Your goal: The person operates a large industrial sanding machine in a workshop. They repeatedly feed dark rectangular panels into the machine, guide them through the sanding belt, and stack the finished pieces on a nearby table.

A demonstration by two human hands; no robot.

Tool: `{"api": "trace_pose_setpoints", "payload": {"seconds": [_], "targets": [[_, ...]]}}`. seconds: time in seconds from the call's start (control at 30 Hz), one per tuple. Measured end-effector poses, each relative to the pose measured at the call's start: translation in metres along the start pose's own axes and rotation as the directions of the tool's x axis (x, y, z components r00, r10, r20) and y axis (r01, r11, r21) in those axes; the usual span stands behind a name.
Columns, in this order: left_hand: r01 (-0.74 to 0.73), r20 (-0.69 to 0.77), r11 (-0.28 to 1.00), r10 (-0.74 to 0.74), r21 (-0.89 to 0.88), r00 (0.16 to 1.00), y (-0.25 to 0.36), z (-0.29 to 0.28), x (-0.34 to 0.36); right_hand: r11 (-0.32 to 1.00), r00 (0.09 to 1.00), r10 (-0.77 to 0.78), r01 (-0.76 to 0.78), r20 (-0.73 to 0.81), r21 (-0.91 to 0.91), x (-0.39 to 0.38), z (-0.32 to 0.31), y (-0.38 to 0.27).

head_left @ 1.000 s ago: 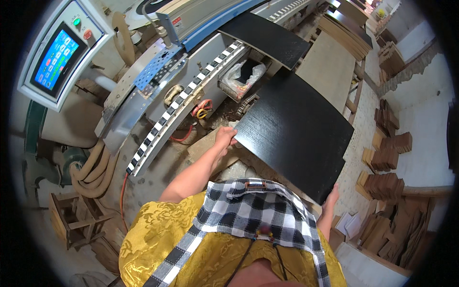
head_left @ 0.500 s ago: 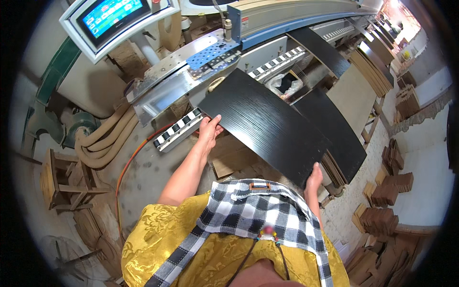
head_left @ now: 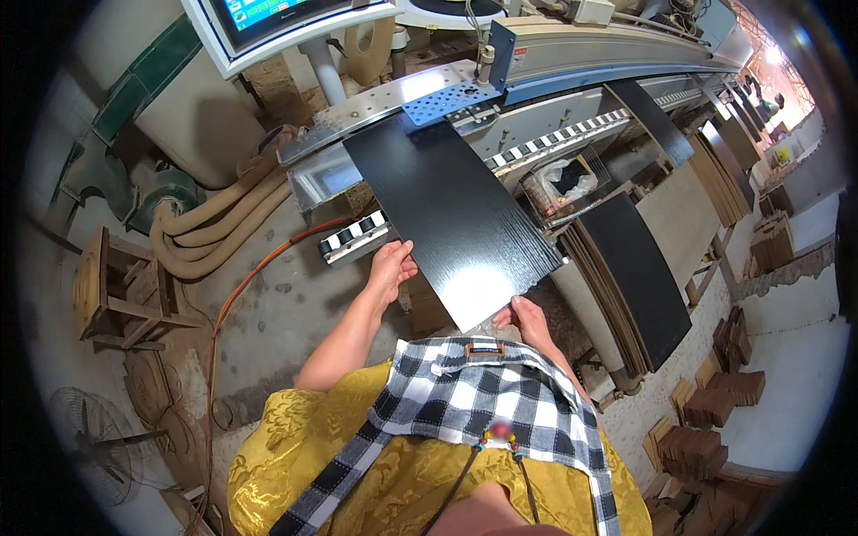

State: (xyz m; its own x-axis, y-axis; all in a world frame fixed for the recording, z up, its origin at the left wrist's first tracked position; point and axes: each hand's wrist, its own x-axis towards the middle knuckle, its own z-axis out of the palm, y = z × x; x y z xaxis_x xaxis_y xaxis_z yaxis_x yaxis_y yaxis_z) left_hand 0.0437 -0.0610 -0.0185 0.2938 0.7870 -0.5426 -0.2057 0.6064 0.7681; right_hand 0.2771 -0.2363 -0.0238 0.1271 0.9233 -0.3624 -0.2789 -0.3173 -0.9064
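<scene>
A black wood-grain panel (head_left: 451, 201) stretches from close to my body up to the machine's metal bed (head_left: 366, 131), its far end beneath the blue perforated plate (head_left: 444, 104). My left hand (head_left: 391, 271) is closed on the panel's left edge, thumb on top and fingers partly hidden underneath. At the near edge, my right hand (head_left: 525, 320) grips close to the right corner, with some fingertips out of sight. Left of the panel, a strip of black-and-white rollers (head_left: 356, 237) sticks out from the machine.
To the right lies a stack of boards (head_left: 617, 295) topped by a black panel. A wire basket with a plastic bag (head_left: 567, 179) sits beyond it. A control screen (head_left: 268, 20), thick hoses (head_left: 223, 223), an orange hose (head_left: 259, 265) and a wooden stool (head_left: 125, 290) are on the left.
The panel has swung round and moved forward, so its far end now reaches the machine bed. My right hand has come left and nearer my left hand. The view has turned somewhat.
</scene>
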Motion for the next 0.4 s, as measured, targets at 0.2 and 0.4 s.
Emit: {"api": "trace_pose_setpoints", "payload": {"seconds": [0.2, 0.4], "targets": [[0.007, -0.021, 0.996, -0.005, 0.094, 1.0, -0.016, -0.012, 0.002, 0.996, 0.994, 0.049, -0.042, 0.1, -0.077, 0.006, 0.01, 0.0], [-0.036, -0.059, 0.988, 0.046, 0.152, 0.997, -0.019, -0.012, 0.007, 0.997, 0.997, 0.068, -0.069, -0.021, -0.022, -0.002, -0.004, -0.001]]}}
